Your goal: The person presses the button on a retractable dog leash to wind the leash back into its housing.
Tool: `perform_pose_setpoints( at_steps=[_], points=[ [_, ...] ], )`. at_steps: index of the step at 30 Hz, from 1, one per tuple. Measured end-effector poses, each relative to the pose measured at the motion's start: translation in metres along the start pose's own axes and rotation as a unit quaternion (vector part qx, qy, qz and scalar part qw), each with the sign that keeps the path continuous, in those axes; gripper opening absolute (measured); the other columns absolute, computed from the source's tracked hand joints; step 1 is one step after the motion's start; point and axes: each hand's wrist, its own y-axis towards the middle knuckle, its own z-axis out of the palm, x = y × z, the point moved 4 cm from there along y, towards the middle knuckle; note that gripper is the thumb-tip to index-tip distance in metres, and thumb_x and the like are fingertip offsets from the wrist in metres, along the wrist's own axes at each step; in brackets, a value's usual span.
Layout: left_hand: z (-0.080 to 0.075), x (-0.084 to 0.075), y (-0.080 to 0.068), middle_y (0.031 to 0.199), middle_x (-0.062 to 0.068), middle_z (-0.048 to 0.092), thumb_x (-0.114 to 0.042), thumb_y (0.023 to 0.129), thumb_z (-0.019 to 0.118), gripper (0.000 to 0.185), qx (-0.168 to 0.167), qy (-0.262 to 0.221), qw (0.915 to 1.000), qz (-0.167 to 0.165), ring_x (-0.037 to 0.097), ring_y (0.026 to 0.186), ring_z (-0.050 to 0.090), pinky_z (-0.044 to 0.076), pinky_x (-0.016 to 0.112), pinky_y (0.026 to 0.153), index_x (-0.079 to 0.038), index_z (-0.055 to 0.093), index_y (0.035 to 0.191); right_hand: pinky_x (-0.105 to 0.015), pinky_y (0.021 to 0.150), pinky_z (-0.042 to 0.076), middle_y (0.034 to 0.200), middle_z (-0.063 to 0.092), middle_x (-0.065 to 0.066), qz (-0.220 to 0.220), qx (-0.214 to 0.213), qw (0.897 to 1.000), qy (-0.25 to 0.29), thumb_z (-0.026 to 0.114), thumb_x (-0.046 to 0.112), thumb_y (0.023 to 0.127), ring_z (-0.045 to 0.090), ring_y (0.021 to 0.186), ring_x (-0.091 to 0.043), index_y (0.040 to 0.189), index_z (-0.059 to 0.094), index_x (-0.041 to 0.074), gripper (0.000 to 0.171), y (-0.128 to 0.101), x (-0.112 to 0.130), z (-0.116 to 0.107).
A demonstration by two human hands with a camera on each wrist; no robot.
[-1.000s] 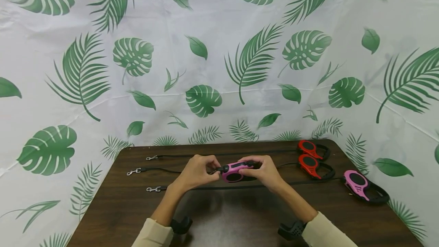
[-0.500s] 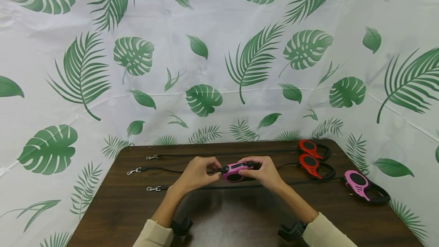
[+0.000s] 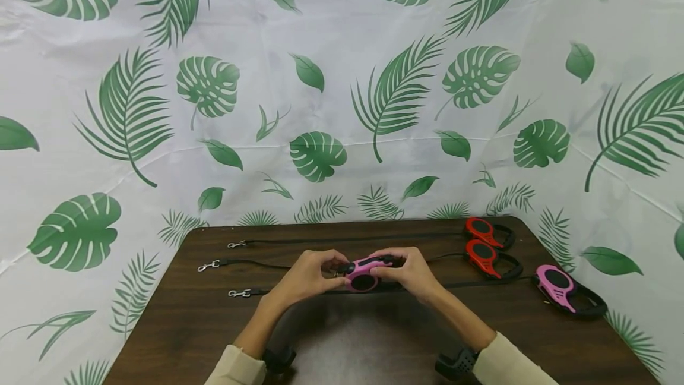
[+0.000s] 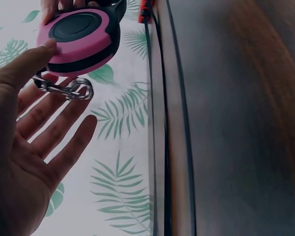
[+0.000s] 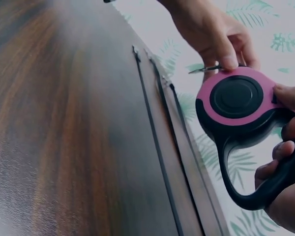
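Note:
In the head view a pink and black retractable dog leash (image 3: 363, 282) is held above the table between both hands. My left hand (image 3: 307, 278) pinches the casing at its cord end, its thumb on the pink face; the lower fingers are spread straight in the left wrist view. Beside those fingers hangs the leash's metal snap hook (image 4: 79, 89), close to the casing. My right hand (image 3: 412, 272) grips the black handle (image 5: 273, 194), its fingers curled through the loop and its thumb near the top button.
Two red retractable leashes (image 3: 483, 257) and another pink leash (image 3: 556, 284) lie at the table's right. Their black cords stretch leftward across the dark wooden table (image 3: 363, 343), ending in metal snap hooks (image 3: 208, 265) at the left. A leaf-patterned white sheet (image 3: 331, 100) hangs behind.
My left fingers have shifted from the cord end onto the pink casing, the thumb now on its face. The casing has tilted, showing more of its round side. My right hand keeps its grip.

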Motion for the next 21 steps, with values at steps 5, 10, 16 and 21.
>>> perform_pose_setpoints(
  at_steps=[5,10,16,21],
  points=[
    [0.004,0.002,-0.003,0.112,0.005,0.078,-0.024,0.091,0.086,0.038,0.023,-0.031,0.9993,0.003,0.01,0.098,0.073,0.06,0.029,0.091,-0.009,0.072,0.123,-0.039,0.082,0.063,0.114,0.078,-0.012,0.023,0.011,1.0,0.007,0.083,0.017,0.093,0.074,0.095,-0.025,0.118,0.079,0.007,0.028,0.0,-0.003,0.007],
    [0.006,0.004,-0.01,0.111,0.006,0.078,-0.022,0.091,0.085,0.038,0.044,-0.058,0.9972,-0.015,0.01,0.097,0.072,0.059,0.023,0.085,-0.008,0.071,0.123,-0.034,0.083,0.061,0.116,0.078,-0.013,0.046,0.016,0.999,0.008,0.084,0.02,0.092,0.072,0.101,-0.027,0.118,0.079,0.006,0.03,-0.001,-0.007,0.017],
    [0.006,0.013,-0.022,0.112,0.005,0.077,-0.023,0.092,0.084,0.037,0.066,-0.075,0.9939,-0.047,0.01,0.098,0.072,0.059,0.024,0.086,-0.009,0.07,0.124,-0.033,0.094,0.055,0.118,0.078,-0.012,0.078,0.02,0.996,0.024,0.084,0.019,0.092,0.068,0.112,-0.027,0.118,0.079,0.005,0.03,0.0,-0.017,0.031],
    [0.004,0.021,-0.032,0.115,0.003,0.076,-0.027,0.094,0.083,0.038,0.087,-0.071,0.9917,-0.061,0.009,0.102,0.071,0.058,0.026,0.092,-0.01,0.07,0.126,-0.029,0.078,0.054,0.114,0.078,-0.009,0.091,0.027,0.995,0.017,0.083,0.018,0.092,0.065,0.097,-0.02,0.119,0.079,0.005,0.03,0.001,-0.024,0.043]
  ],
)
